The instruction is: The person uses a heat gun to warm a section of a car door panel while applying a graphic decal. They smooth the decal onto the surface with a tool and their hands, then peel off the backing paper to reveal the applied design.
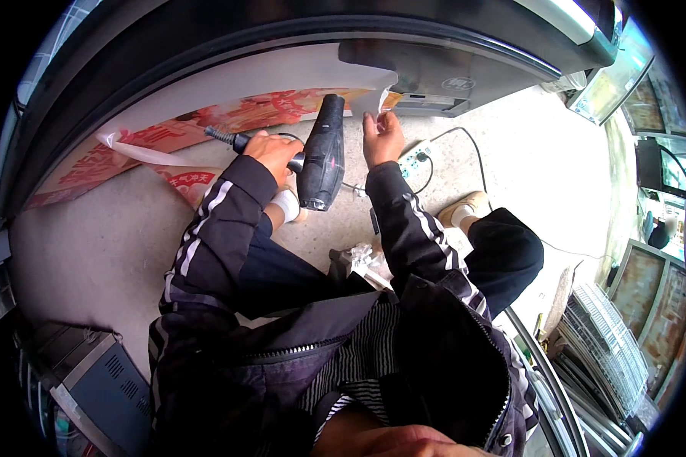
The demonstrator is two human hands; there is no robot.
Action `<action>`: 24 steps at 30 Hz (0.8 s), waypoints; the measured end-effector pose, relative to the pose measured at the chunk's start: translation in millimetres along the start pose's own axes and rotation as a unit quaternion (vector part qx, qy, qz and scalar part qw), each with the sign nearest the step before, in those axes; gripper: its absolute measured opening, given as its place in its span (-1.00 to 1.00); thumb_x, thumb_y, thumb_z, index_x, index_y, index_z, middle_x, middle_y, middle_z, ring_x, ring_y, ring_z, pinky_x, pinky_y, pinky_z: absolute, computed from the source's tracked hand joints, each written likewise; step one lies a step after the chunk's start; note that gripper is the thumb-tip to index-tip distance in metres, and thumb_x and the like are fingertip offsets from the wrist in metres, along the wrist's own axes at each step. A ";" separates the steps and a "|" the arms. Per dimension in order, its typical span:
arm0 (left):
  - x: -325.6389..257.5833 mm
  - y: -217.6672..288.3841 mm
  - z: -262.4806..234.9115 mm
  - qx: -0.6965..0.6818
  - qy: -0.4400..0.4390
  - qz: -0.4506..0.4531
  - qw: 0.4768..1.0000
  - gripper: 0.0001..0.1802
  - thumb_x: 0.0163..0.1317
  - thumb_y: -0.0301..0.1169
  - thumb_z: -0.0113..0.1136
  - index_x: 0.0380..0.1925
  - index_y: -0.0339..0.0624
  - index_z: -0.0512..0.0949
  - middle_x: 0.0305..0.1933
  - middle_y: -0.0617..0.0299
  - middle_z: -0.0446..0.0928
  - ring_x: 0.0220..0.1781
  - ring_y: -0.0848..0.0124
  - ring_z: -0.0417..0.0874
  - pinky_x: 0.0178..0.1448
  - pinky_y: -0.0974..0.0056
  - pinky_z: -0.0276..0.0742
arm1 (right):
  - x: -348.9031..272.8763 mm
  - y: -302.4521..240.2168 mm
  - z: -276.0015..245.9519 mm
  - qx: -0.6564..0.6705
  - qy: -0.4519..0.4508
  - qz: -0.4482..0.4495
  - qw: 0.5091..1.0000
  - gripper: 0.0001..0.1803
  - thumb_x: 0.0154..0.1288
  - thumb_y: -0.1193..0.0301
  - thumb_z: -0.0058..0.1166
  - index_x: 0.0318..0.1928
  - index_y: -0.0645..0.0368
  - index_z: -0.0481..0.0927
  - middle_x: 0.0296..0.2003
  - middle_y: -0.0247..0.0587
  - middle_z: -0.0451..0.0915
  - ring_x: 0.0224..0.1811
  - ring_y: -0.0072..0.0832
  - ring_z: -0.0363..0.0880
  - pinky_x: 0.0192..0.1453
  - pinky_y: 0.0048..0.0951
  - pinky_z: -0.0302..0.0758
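My left hand (270, 154) is wrapped round the handle of a black hair dryer (322, 156). The dryer's narrow end points at the front of a dark cabinet (427, 72). A red and white printed sticker sheet (244, 110) covers much of that front; to its right the dark surface is bare. With fingers pinched together, my right hand (383, 141) grips a lifted, whitish edge of the sticker beside the bare part. At the left, a loose strip of the sheet (160, 157) hangs away from the cabinet toward the floor.
A power strip (414, 164) with cables lies on the concrete floor right of my right hand. Crumpled clear plastic (367, 257) sits between my legs. A metal box with vents (103, 396) stands at the lower left, and wire racks (606, 343) lean at the lower right.
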State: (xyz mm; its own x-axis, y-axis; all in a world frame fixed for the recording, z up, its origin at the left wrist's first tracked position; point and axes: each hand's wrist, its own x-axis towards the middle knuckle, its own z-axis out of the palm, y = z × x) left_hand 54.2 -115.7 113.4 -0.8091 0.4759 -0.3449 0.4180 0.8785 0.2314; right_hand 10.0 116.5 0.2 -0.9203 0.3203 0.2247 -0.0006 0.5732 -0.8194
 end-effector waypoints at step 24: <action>6.2 6.7 -6.4 0.010 -0.009 0.010 1.000 -0.54 -0.04 -0.40 0.40 -0.08 0.00 0.52 -0.16 0.16 0.65 -0.02 0.21 0.63 0.08 0.13 0.36 | 47.3 2.4 7.1 0.190 0.008 0.088 0.978 -0.62 0.51 0.17 -0.09 -0.05 0.31 0.43 -0.32 -0.20 0.60 -0.31 -0.49 0.57 -0.18 -0.43 0.48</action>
State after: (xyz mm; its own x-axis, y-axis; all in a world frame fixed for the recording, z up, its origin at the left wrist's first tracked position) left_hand 49.4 -107.2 118.7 -0.7929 0.4938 -0.3571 0.4427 0.8694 0.2194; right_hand -36.3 127.7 5.2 -0.9131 0.4019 0.0684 0.0087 0.1871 -0.9823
